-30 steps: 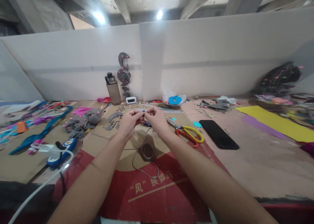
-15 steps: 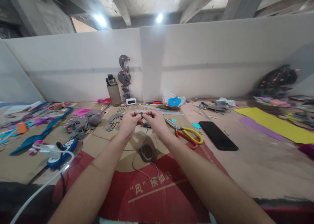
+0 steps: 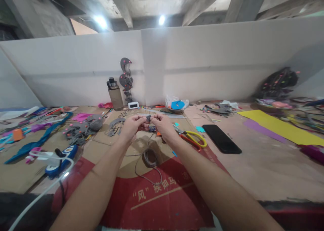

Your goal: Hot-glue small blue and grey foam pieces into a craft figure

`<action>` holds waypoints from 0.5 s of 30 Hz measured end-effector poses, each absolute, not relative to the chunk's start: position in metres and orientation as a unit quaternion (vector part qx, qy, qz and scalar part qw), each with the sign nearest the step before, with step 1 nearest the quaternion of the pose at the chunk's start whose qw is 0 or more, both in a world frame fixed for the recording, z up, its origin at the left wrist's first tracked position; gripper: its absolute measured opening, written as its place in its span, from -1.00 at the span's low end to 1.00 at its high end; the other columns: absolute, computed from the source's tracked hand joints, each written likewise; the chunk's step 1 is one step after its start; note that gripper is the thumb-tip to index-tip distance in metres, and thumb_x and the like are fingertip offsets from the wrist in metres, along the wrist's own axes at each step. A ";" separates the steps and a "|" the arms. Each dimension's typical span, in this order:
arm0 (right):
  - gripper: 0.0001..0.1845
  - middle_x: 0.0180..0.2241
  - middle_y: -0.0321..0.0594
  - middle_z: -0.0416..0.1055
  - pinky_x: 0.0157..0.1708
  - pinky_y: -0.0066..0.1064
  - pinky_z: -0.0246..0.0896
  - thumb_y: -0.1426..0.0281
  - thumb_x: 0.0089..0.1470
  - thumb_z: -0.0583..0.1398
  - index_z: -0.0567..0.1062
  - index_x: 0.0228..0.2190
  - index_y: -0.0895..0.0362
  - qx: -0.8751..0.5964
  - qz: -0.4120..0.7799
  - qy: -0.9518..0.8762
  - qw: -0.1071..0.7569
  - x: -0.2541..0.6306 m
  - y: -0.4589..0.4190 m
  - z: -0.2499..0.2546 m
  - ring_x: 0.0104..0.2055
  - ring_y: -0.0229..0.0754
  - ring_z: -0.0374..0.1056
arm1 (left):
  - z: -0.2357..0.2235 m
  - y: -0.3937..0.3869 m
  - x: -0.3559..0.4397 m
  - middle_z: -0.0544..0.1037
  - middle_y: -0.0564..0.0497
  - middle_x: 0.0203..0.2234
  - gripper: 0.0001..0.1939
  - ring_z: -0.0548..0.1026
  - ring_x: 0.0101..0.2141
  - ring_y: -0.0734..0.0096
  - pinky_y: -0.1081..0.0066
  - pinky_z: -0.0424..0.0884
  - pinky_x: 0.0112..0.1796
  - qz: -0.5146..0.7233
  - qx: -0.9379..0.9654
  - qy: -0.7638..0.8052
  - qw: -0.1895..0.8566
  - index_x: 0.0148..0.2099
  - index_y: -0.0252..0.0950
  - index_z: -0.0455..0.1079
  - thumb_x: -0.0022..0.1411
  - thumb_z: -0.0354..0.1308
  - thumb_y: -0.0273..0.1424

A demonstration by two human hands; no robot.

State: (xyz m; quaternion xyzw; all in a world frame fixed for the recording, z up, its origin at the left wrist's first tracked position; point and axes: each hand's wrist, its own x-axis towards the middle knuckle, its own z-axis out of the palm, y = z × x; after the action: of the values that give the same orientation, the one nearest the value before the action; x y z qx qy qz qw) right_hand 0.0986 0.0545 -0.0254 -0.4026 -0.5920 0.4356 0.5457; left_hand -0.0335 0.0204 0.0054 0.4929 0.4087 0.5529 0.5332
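Head view: at the coil's (image 3: 152,164) twelve o'clock, the scrap (image 3: 148,117) is pinched by both hands (image 3: 132,126) (image 3: 162,124); seemingly light, soft, best held by edges.

Black phone (image 3: 221,139) lying flat, brown bottle (image 3: 115,98) (standing), yellow sheet (image 3: 282,127) beside purple strip (image 3: 264,131)

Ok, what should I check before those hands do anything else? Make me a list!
1. Small dark grey piece held: ok, pinched by the left hand and right hand.
2. Thin grey cord all wound up: not ok, a loose loop lies on the red printed cardboard.
3. Cord joined to the piece: cannot tell, the hands hide it.
4. Metal scissors with red and yellow handles put down: ok, lying right of the hands.
5. Black rectangular phone out of the way: ok, right of the scissors.
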 end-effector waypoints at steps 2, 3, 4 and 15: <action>-0.81 -0.65 -0.41 0.22 -0.57 -0.49 -0.03 0.26 -0.16 0.15 0.40 -0.54 0.15 -0.399 0.426 -0.603 0.544 0.098 0.052 -0.024 -0.61 -0.36 0.05 | 0.006 0.020 -0.033 0.46 0.01 -0.63 -0.75 0.39 -0.63 0.54 0.46 0.39 -0.51 0.551 0.501 0.416 0.521 -0.41 -0.41 0.41 -0.10 0.30 -0.33; -0.81 -0.64 -0.41 0.23 -0.57 -0.50 -0.03 0.27 -0.16 0.15 0.40 -0.54 0.15 -0.398 0.420 -0.610 0.542 0.098 0.051 -0.023 -0.60 -0.36 0.05 | 0.005 0.019 -0.033 0.44 0.02 -0.66 -0.75 0.38 -0.64 0.54 0.47 0.39 -0.52 0.549 0.506 0.419 0.516 -0.42 -0.41 0.40 -0.10 0.30 -0.33; -0.81 -0.63 -0.40 0.23 -0.57 -0.50 -0.03 0.28 -0.16 0.15 0.40 -0.53 0.16 -0.398 0.415 -0.615 0.539 0.098 0.050 -0.022 -0.59 -0.36 0.06 | 0.005 0.019 -0.033 0.43 0.03 -0.67 -0.76 0.38 -0.64 0.54 0.47 0.38 -0.52 0.547 0.511 0.421 0.512 -0.42 -0.41 0.40 -0.10 0.30 -0.33; -0.76 -0.61 -0.41 0.24 -0.61 -0.51 -0.04 0.23 -0.13 0.17 0.44 -0.42 0.14 -0.374 0.456 -0.615 0.523 0.097 0.048 -0.022 -0.61 -0.38 0.04 | -0.001 0.024 -0.033 0.42 0.06 -0.66 -0.81 0.36 -0.64 0.56 0.48 0.37 -0.52 0.588 0.504 0.444 0.451 -0.45 -0.37 0.37 -0.11 0.27 -0.37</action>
State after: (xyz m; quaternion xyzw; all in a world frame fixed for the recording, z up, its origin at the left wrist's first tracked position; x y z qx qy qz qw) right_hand 0.0968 0.0476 -0.0217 -0.3736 -0.6153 0.4561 0.5234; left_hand -0.0329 0.0242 -0.0009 0.5039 0.4441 0.5877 0.4512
